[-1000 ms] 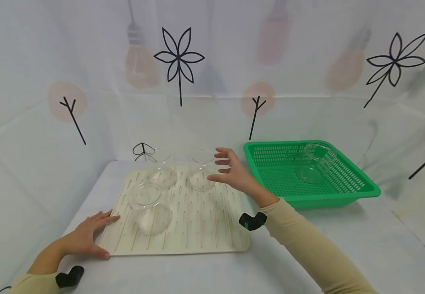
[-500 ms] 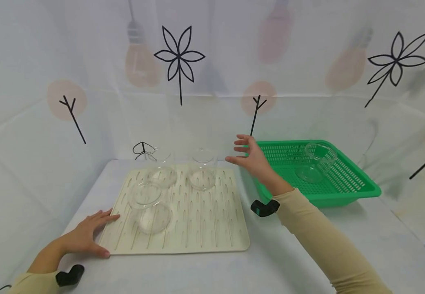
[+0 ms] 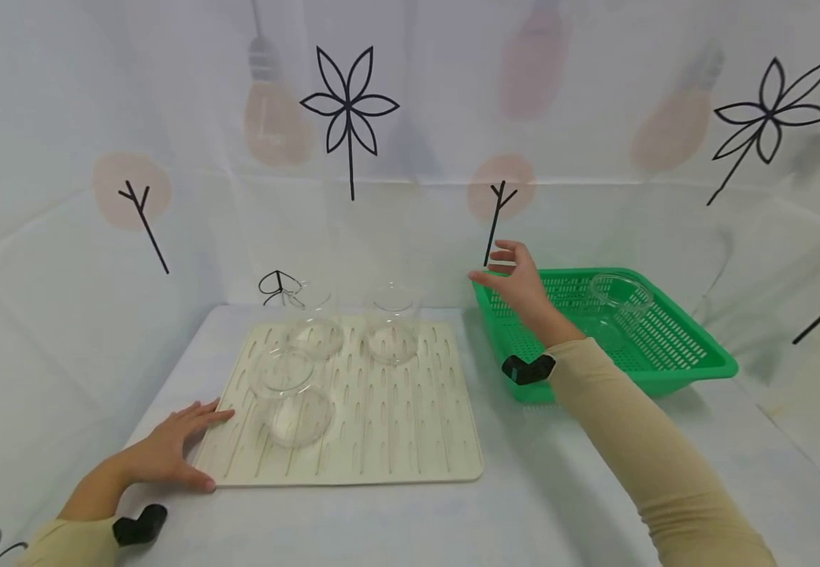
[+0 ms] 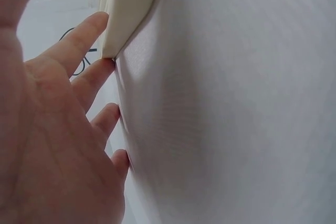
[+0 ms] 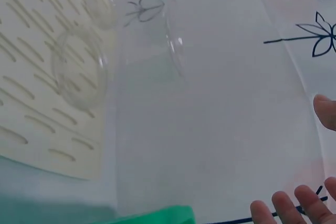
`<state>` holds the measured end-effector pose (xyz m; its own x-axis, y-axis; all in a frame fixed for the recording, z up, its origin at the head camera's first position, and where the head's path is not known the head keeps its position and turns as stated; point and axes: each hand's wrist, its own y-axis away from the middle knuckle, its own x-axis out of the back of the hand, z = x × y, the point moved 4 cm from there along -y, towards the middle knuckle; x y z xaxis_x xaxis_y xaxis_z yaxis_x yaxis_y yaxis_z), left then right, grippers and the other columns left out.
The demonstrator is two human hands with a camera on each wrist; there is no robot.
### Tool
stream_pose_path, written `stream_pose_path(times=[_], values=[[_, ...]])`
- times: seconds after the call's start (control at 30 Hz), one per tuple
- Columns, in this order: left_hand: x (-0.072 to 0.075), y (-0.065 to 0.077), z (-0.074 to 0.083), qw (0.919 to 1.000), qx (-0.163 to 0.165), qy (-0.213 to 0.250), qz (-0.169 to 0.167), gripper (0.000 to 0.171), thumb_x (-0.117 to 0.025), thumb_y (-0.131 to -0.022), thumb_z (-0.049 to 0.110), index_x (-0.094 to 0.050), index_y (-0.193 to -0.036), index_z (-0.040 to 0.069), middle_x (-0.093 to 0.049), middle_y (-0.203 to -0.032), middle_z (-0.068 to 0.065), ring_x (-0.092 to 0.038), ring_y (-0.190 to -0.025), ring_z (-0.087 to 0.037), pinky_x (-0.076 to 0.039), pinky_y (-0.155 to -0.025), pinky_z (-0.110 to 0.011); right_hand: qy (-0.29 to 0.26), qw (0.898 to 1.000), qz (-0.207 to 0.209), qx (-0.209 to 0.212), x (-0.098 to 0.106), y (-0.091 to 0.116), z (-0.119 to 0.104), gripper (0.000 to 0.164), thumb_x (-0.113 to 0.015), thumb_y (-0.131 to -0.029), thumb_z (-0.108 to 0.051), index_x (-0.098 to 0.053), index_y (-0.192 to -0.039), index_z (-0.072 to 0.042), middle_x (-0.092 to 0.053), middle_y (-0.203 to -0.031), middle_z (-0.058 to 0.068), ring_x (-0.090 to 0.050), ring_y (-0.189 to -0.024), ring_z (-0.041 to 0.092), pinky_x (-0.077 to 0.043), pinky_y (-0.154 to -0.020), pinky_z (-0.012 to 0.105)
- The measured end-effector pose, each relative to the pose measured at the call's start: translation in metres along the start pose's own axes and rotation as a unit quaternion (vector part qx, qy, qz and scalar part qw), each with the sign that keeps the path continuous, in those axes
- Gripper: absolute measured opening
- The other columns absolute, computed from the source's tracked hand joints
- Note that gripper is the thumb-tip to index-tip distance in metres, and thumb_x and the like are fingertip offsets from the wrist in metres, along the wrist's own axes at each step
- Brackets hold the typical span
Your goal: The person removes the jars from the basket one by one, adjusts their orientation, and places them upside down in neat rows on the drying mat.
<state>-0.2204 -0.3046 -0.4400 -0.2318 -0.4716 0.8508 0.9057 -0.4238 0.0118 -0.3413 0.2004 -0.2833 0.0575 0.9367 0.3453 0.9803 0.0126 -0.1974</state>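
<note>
My left hand (image 3: 165, 453) rests at the left edge of a cream ribbed drying mat (image 3: 417, 449), its fingers spread. In the left wrist view two fingertips (image 4: 100, 66) touch the mat's edge. Three clear glass jars stand on the mat: one front left (image 3: 298, 421), one back left (image 3: 316, 339) and one back right (image 3: 392, 346). My right hand (image 3: 521, 287) hovers over the left side of a green plastic basket (image 3: 707, 368), fingers apart and holding nothing. Inside the basket, toward its right side, stands another clear glass jar (image 3: 622, 303).
A white cloth covers the table (image 3: 339, 528). Behind it hangs a white printed curtain (image 3: 417, 236), close to the back of the mat and basket. The basket's near left corner (image 5: 178, 214) shows low in the right wrist view.
My right hand has moved right and away, from beside the back-right glass jar to over the basket, with its fingers still apart. The left hand and the jars stay in place.
</note>
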Motion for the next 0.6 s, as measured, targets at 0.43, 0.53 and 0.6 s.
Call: stream_pose_path(times=[0.43,0.53,0.6], values=[[0.001,0.001,-0.001,0.9999,0.008,0.002,-0.01,0.095,-0.085,-0.055,0.044,-0.048,-0.134,0.007,-0.029,-0.142,-0.031,-0.014,-0.128,-0.056,-0.008,-0.097,-0.07,-0.009,0.997,0.063,-0.046,0.033,-0.014,0.029,0.085,-0.07,-0.082,-0.035,-0.019,-0.145,-0.009,-0.029,-0.14,0.019,-0.036,-0.127,0.031,-0.036,-0.098,0.045],[0.001,0.001,0.0,1.0,0.003,0.004,-0.008,0.094,-0.086,-0.055,0.042,-0.048,-0.134,0.006,-0.03,-0.142,-0.031,-0.014,-0.127,-0.056,-0.008,-0.097,-0.07,-0.015,0.995,0.078,-0.055,0.043,-0.017,0.035,0.085,-0.069,-0.084,-0.033,-0.017,-0.146,-0.009,-0.028,-0.141,0.019,-0.034,-0.127,0.032,-0.035,-0.098,0.046],[0.002,0.001,0.001,1.0,0.002,0.002,-0.005,0.095,-0.086,-0.055,0.043,-0.048,-0.134,0.006,-0.03,-0.142,-0.031,-0.015,-0.128,-0.056,-0.009,-0.097,-0.07,-0.014,0.994,0.09,-0.063,0.049,-0.018,0.04,0.086,-0.069,-0.084,-0.034,-0.015,-0.146,-0.009,-0.027,-0.141,0.02,-0.033,-0.128,0.032,-0.035,-0.099,0.046]])
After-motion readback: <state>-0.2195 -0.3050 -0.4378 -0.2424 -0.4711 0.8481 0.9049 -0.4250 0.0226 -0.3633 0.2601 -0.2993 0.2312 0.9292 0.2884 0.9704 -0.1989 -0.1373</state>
